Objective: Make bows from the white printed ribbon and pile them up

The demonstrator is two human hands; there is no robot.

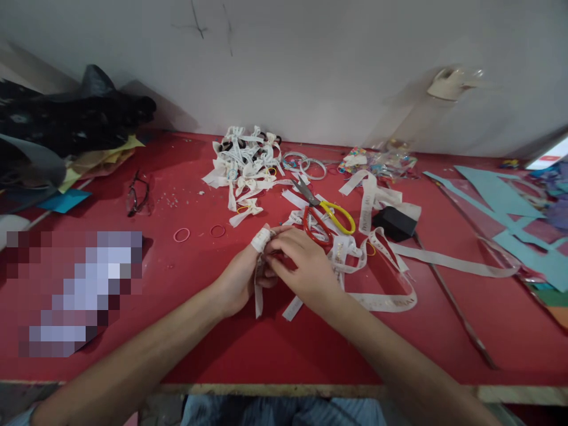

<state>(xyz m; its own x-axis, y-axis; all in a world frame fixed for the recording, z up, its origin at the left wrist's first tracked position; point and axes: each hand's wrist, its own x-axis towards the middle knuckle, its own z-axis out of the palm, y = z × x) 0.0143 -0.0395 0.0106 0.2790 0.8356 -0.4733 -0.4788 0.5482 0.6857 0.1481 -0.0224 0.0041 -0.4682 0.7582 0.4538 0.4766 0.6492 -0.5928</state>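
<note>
A white ribbon with printing wraps over the thumb of my left hand, and its loose end hangs below the fingers. My left hand is closed on this ribbon. Against it, my right hand has its fingers bent and pinched at the ribbon; their tips are partly hidden. Just beyond my right hand lie scissors with one yellow and one red handle, blades apart, on top of printed ribbon. A cut ribbon piece lies under my right wrist.
Tied ribbon pieces are heaped by the wall on the red table. Pink elastic bands, eyeglasses and a blurred-out object are at left. Long ribbon, a black block and blue sheets are at right.
</note>
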